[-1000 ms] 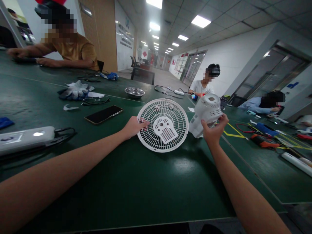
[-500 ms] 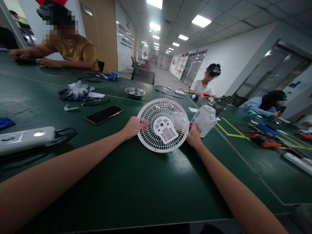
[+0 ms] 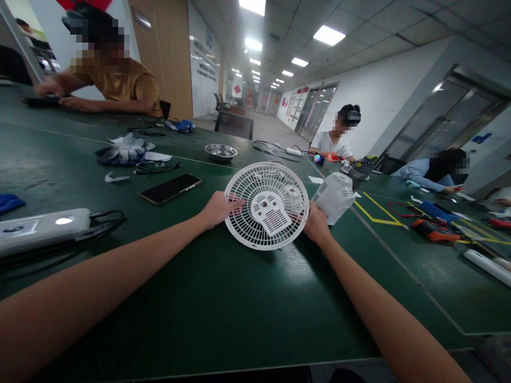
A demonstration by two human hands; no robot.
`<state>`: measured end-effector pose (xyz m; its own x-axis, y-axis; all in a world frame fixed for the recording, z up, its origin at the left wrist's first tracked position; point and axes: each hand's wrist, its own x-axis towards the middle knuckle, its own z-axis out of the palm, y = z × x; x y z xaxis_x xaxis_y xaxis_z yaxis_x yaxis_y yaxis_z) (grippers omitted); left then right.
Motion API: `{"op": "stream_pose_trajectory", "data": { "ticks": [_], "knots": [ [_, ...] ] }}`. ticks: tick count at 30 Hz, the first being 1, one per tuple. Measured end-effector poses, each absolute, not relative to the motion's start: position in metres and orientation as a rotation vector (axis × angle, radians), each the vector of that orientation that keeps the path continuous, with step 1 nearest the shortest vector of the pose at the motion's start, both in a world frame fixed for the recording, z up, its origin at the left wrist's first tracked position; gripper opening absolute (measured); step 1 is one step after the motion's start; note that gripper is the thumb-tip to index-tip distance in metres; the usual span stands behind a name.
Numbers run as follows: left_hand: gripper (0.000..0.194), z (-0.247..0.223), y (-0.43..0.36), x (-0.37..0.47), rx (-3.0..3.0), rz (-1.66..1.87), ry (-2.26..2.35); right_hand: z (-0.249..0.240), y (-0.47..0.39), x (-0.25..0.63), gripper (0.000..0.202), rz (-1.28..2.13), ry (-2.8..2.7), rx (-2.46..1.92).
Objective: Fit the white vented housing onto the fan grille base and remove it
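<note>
Between my hands, tilted above the green table, is a round white fan grille [image 3: 239,232] with a slotted motor cover [image 3: 276,219] at its middle. My left hand [image 3: 218,209] is closed on the grille's left rim, the thumb lying over the ribs. On the opposite rim my right hand [image 3: 316,223] is closed too, its fingers partly hidden behind the grille. Just beyond the right hand stands a white plastic housing [image 3: 334,197] with slots at its top; whether the hand touches it I cannot tell.
A phone [image 3: 171,188], a metal bowl [image 3: 221,152] and gloves [image 3: 123,150] lie ahead and left. At the left edge is a white power strip [image 3: 43,230]. Tools, among them an orange and black meter [image 3: 436,231], lie right. Several people sit around the table.
The fan grille and my left hand stay almost still. My right hand has shifted slightly at the rim. The person at the far left has moved a hand a little to the right.
</note>
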<state>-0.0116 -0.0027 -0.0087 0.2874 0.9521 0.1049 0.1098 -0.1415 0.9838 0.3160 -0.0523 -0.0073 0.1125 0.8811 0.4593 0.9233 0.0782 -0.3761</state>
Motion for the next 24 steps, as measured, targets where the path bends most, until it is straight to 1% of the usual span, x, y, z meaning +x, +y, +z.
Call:
{"op": "stream_pose_trajectory", "data": {
  "ticks": [2,4,6,9,11,13,20,24],
  "knots": [
    [0.011,-0.009,-0.003,-0.012,1.52,1.025,1.02,-0.001,-0.056,0.312,0.053,-0.12,-1.662,-1.707],
    [0.012,-0.008,-0.003,-0.012,1.526,1.022,1.026,0.004,-0.061,0.305,0.044,0.003,-1.599,-1.609],
    [0.012,-0.007,-0.004,-0.012,1.522,1.016,1.028,0.005,-0.065,0.295,0.036,0.347,-1.58,-1.483],
    [0.011,-0.006,-0.005,-0.011,1.51,1.03,1.037,0.0,-0.071,0.276,0.033,0.984,-1.459,-1.253],
    [0.012,-0.007,-0.004,-0.011,1.511,1.031,1.04,-0.005,-0.074,0.266,0.034,1.267,-1.288,-1.174],
    [0.012,-0.009,-0.003,-0.011,1.517,1.026,1.029,-0.007,-0.077,0.259,0.036,1.447,-1.135,-1.141],
    [0.014,-0.013,-0.001,-0.013,1.541,1.034,1.006,-0.004,-0.081,0.26,0.04,1.716,-0.991,-1.052],
    [0.013,-0.013,-0.002,-0.011,1.554,1.065,1.035,-0.002,-0.084,0.26,0.04,1.784,-0.995,-1.01]
  ]
}}
